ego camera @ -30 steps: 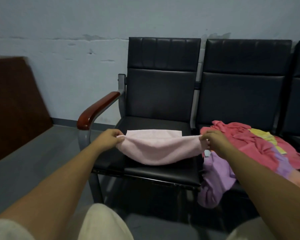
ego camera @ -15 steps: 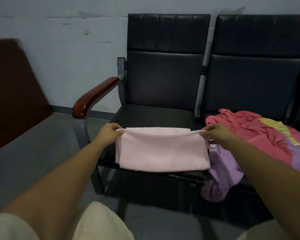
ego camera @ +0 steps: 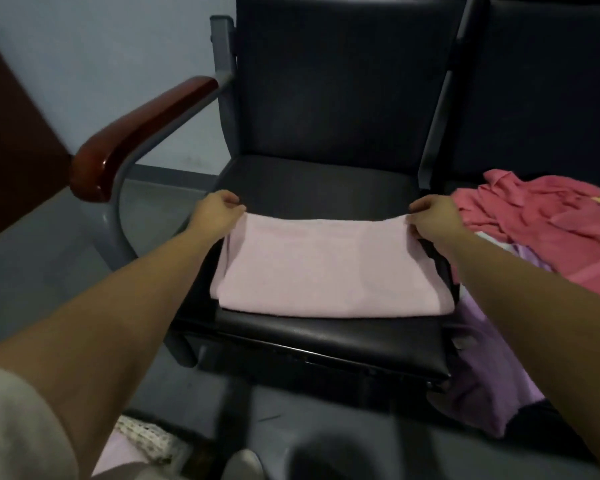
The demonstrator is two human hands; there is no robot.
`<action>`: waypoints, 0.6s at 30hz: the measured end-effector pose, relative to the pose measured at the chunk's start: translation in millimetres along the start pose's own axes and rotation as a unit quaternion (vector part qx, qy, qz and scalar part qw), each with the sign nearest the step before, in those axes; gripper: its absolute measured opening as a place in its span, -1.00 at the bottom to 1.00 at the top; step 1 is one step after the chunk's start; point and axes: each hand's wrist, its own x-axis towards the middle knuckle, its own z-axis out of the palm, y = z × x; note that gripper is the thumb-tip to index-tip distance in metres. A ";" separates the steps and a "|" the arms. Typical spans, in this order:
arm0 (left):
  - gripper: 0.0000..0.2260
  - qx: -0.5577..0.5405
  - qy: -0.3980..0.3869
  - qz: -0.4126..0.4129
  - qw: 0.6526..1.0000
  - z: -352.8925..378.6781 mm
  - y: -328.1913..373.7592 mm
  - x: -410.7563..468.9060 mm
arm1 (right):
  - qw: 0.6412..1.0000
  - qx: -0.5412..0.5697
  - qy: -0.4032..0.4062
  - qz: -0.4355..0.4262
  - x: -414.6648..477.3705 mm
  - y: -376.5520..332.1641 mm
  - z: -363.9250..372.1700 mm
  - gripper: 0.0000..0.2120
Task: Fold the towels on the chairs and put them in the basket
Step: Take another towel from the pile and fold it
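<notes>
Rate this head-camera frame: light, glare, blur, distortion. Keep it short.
Head view: dim, flat light, so the black chair seat shows little detail; head view: a small glare streak on the wooden armrest; head view: soft throughout, weave of the pink towel unreadable; head view: the wide-angle lens splays the chair frame.

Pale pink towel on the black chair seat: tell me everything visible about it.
The pale pink towel looks like plain, soft terry cloth, folded into a flat layered rectangle. It lies on the black padded chair seat, toward the front. The left hand pinches its far left corner and the right hand pinches its far right corner.
</notes>
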 end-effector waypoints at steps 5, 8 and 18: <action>-0.52 0.065 -0.024 -0.016 0.997 14.3 -13.6 -5.3 | 0.991 -0.105 0.035 -0.078 -30.4 -8.2 23.3 -0.64; -0.39 0.140 -0.027 -0.049 0.989 12.2 -8.9 -11.2 | 0.978 -0.117 -0.011 -0.170 -61.4 -23.3 38.6 -0.61; -0.49 0.162 -0.143 -0.141 0.966 9.4 17.1 -67.0 | 0.896 -0.301 -0.208 -0.249 -151.2 -17.3 76.1 -0.39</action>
